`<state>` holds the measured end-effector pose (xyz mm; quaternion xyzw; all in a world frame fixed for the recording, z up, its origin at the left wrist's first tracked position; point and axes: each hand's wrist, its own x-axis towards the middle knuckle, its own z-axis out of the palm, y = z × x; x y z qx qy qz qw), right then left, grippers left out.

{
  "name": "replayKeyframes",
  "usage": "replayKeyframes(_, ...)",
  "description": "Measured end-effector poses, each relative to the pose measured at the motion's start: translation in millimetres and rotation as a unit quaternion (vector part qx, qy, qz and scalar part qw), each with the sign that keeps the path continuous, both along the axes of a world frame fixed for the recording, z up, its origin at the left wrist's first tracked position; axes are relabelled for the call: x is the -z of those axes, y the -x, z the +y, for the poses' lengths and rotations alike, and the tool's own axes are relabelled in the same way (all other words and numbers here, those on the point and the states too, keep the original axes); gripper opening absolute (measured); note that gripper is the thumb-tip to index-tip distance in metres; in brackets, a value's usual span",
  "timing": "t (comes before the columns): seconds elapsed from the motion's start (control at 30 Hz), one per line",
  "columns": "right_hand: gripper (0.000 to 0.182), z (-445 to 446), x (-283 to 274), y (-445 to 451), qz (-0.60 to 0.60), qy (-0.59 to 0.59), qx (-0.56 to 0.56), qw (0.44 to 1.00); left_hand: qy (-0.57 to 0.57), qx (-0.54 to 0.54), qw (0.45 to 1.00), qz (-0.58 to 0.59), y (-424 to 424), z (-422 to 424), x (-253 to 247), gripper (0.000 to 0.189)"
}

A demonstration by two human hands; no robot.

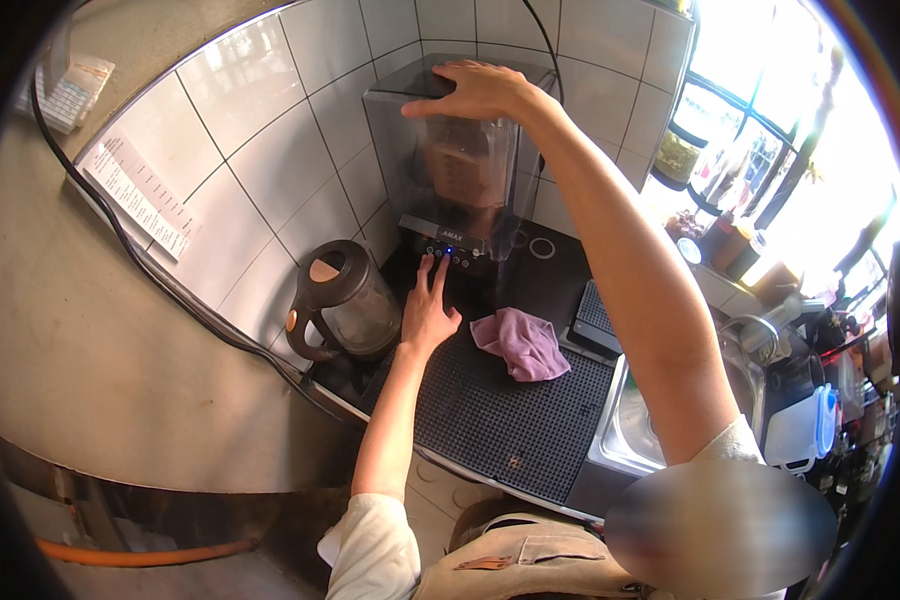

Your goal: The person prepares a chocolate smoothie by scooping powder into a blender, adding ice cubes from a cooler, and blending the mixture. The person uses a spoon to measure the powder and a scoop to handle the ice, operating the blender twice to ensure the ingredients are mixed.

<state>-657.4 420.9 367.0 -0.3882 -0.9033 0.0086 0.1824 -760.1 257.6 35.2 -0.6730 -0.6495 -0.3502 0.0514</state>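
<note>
A blender point(450, 161) with a smoky clear sound enclosure point(401, 150) stands in the tiled corner, AMAX on its front plate. The jug inside is partly hidden by the tinted cover. My right hand point(487, 88) lies spread over the top of the enclosure, thumb apart from the fingers. Down at the button panel point(450, 255), where a blue light glows, my left hand point(427, 311) reaches with two extended fingertips at the lower buttons. Whether a button is pressed in, I cannot tell. Neither hand holds anything.
An electric kettle point(345, 300) stands left of my left hand. A purple cloth point(523, 343) lies crumpled on the black perforated mat point(495, 420). To the right are a small scale-like device point(596, 319) and a metal sink point(622, 416). A black cable point(139, 259) runs along the left wall.
</note>
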Motion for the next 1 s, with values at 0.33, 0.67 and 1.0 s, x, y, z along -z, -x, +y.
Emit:
replayKeyframes(0.33,0.127,0.5,0.4,-0.5,0.005,0.003,0.001,1.0,0.001,-0.004,1.0,0.001,-1.2,-0.2,-0.2,0.104)
replayKeyframes(0.67,0.128,1.7,1.2,0.9,0.008,-0.003,0.003,1.0,0.001,-0.006,1.0,0.009,-0.2,0.2,1.0,0.105)
replayKeyframes(1.0,0.127,2.8,1.9,1.1,0.017,-0.007,-0.003,1.0,0.002,-0.002,1.0,0.008,1.1,0.4,2.1,0.108)
